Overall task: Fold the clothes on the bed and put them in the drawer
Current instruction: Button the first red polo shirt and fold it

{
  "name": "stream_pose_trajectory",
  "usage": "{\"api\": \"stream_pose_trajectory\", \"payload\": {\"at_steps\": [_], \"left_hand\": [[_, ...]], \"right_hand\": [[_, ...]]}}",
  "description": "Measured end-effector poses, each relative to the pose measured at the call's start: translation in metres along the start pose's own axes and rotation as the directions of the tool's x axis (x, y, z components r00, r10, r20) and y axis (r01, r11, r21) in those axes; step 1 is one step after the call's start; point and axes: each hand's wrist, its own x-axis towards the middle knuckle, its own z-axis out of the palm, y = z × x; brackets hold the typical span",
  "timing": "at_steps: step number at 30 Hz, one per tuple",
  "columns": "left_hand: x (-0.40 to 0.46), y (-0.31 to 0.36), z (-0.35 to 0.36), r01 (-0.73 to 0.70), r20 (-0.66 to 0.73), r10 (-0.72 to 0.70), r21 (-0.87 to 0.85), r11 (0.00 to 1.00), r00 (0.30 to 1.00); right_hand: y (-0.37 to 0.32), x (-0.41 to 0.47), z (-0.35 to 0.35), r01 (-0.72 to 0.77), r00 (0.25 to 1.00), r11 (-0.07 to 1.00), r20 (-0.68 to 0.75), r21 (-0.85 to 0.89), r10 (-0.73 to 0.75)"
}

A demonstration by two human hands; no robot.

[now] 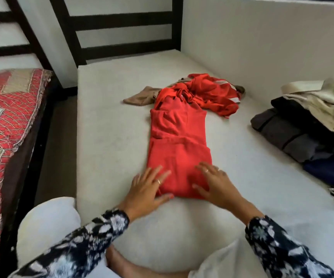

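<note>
Left hand point(149, 186) and right hand point(215, 183), fingers spread, press the near end of a folded red garment point(179, 141) on the white bed point(106, 127); beyond, crumpled red clothes point(212, 95); right, stacked dark clothes point(294, 129)

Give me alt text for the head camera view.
Both hands, left hand and right hand, press flat on a red garment folded lengthwise on a white mattress. Unfolded clothes lie beyond; a folded stack sits right.
</note>
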Motion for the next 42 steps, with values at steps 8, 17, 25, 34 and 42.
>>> {"api": "stream_pose_trajectory", "payload": {"at_steps": [8, 17, 25, 34, 42], "left_hand": [[0.006, -0.007, 0.010, -0.059, 0.118, 0.041, 0.159, 0.986, 0.992], [0.023, 0.006, -0.057, -0.017, 0.283, 0.034, -0.063, 0.998, 0.958], [-0.021, 0.058, -0.141, -0.165, 0.709, 0.236, -0.169, 0.972, 0.664], [-0.018, 0.061, -0.156, 0.039, 0.836, 0.367, -0.417, 0.908, 0.407], [0.107, -0.001, -0.149, 0.239, 0.315, -0.102, -0.437, 0.867, 0.944]], "right_hand": [[-0.017, -0.005, 0.023, 0.151, 0.951, 0.923, 0.306, -0.354, -0.038], [-0.036, 0.010, -0.028, 0.099, 0.968, 0.945, 0.250, -0.311, -0.019], [-0.074, -0.052, -0.118, 0.235, 0.777, 0.972, 0.603, -0.015, -0.178], [-0.094, -0.057, -0.164, 0.120, 0.603, 0.987, 0.783, 0.105, -0.156], [-0.020, 0.100, -0.128, -0.056, 0.958, 0.998, 0.281, 0.025, 0.047]]}}
